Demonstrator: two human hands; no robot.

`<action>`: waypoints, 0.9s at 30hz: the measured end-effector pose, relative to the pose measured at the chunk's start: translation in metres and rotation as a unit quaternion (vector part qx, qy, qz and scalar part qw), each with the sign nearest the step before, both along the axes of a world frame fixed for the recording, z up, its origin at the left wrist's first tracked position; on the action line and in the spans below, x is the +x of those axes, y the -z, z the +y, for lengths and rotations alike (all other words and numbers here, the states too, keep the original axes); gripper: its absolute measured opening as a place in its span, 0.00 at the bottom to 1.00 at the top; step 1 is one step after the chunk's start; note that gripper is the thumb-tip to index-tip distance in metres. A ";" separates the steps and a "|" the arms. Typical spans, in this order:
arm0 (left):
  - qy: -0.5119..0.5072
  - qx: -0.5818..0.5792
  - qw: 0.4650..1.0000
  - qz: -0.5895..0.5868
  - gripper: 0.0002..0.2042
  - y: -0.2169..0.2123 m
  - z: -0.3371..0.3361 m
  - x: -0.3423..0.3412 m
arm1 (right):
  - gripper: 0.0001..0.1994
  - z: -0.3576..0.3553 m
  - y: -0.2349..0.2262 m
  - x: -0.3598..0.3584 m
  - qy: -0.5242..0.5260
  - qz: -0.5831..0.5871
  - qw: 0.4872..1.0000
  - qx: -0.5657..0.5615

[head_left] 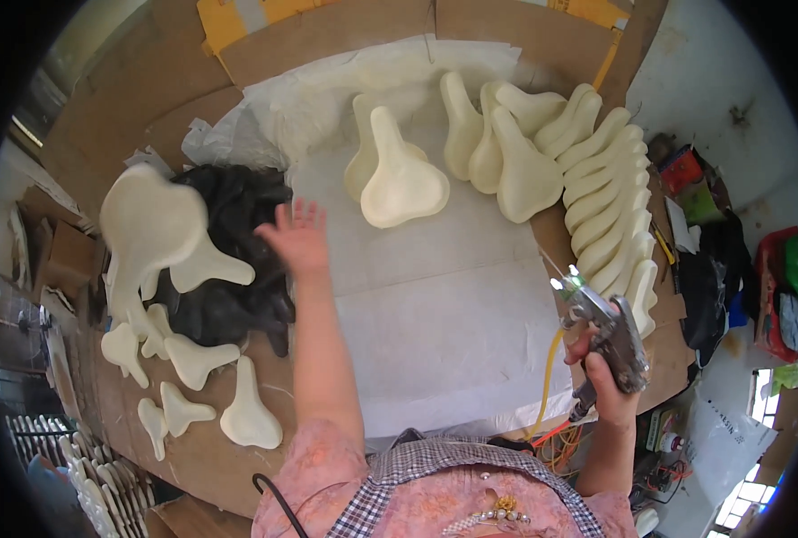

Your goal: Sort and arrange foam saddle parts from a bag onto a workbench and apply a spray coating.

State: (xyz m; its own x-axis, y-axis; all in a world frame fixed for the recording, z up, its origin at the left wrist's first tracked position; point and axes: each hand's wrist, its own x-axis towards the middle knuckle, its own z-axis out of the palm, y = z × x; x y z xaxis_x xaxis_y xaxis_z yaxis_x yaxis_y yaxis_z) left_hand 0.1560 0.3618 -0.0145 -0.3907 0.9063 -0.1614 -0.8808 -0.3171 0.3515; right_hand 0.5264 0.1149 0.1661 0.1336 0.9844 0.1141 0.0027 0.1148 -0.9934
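Left hand (pixel 296 235), fingers apart, reaches toward black covers (pixel 233 260); right hand (pixel 607 381) fingers clamped on spray gun (pixel 607 336); foam saddles (pixel 596 179) wait uncovered beside it.

I am counting cream foam saddle pads in three groups. Two are lying overlapped near the table's (pixel 435 314) far middle (pixel 399 175). About four are leaning beside them, running into a packed row along the right edge (pixel 605 193), roughly ten there, too tightly stacked to count exactly. At the left edge I am seeing about eight more (pixel 192 359). One heap of black covers (pixel 237 260). One spray gun (pixel 610 336).
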 end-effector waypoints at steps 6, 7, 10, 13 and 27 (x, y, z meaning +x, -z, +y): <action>0.125 -0.289 0.798 0.513 0.21 0.091 0.070 0.031 | 0.30 0.002 0.018 -0.011 -0.097 -0.045 0.993 -0.050; 0.145 -0.318 0.755 0.555 0.16 0.093 0.073 0.039 | 0.30 0.004 0.028 -0.007 -0.112 -0.079 0.987 -0.079; 0.110 -0.321 0.779 0.527 0.12 0.048 0.060 0.026 | 0.30 0.020 0.043 -0.003 -0.102 -0.110 0.981 -0.125; -0.029 0.002 0.987 0.159 0.20 0.008 0.028 -0.030 | 0.29 0.044 0.030 -0.015 -0.085 -0.087 0.989 -0.086; -0.027 -0.195 0.745 0.638 0.18 0.121 0.137 0.003 | 0.33 0.015 0.031 0.018 -0.016 -0.100 0.991 -0.082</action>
State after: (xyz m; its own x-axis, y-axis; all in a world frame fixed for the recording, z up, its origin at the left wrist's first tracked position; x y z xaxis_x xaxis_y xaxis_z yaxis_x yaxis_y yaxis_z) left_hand 0.1592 0.4987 -0.1353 -0.4867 0.8645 0.1255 0.2585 0.0054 0.9660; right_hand 0.5445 0.1298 0.1355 0.0925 0.9954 -0.0262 0.2015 -0.0445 -0.9785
